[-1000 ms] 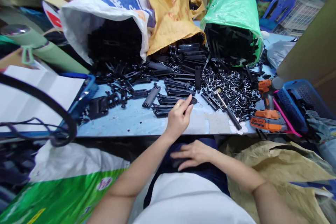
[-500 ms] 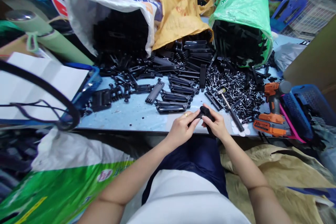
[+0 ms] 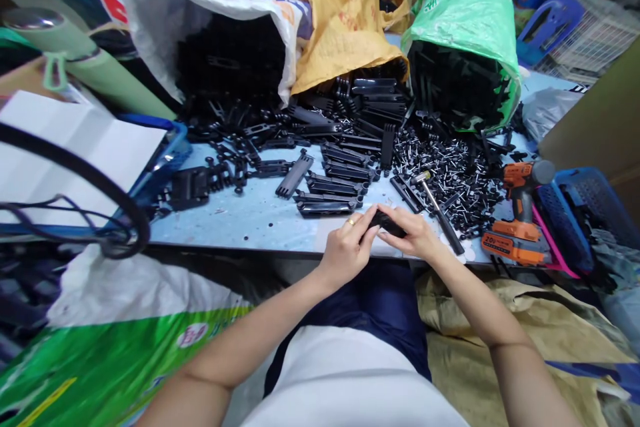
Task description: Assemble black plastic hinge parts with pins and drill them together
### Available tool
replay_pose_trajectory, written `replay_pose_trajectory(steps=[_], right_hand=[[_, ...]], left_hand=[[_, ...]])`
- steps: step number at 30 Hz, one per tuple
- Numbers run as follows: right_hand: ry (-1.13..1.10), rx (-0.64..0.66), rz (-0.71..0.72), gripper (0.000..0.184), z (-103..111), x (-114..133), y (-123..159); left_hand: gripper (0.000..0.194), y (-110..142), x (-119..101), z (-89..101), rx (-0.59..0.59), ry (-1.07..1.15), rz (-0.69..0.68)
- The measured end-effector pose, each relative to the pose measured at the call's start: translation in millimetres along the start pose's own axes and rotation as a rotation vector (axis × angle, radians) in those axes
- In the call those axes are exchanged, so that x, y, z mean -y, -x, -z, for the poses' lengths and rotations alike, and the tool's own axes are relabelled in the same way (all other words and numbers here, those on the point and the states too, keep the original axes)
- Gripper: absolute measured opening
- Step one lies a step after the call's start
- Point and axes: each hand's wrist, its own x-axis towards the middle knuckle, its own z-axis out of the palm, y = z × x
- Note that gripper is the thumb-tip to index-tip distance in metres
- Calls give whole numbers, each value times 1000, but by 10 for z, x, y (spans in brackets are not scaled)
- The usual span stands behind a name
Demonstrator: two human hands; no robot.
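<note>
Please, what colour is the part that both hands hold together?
The held part is black; it shows best in the head view.

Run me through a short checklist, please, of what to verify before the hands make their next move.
1. Black part held by both hands: ok, left hand and right hand grip it.
2. Underside of the part seated properly: cannot tell, it is hidden.
3. Hammer close by and free: ok, lying beside the right hand.
4. Drill apart from both hands: ok, farther to the right.
5. Small pins kept in a container: not ok, piled loose on the table.
</note>
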Motion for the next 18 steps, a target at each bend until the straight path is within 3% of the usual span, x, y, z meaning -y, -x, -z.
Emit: replay_pose_trajectory(steps=[5, 8, 10, 12, 15, 18], right_hand=[[-70, -311, -170, 48, -258, 216, 16], [-73, -283, -197, 49, -353, 239, 73], [-93, -233, -246, 50, -358, 207, 73], [-93, -193, -323, 52, -286, 186, 21], [-155, -260, -349, 48, 3, 284, -68], [-514, -418, -231, 53, 422, 609, 56]], left_hand=[[35, 13, -89, -148, -312, 19, 17], [31, 22, -35, -128, -250, 99, -48], [29, 35, 32, -114, -171, 166, -7], [31, 74, 102, -147, -124, 254, 179], [39, 199, 208, -273, -106, 468, 626], [43, 354, 329, -384, -139, 631, 916]])
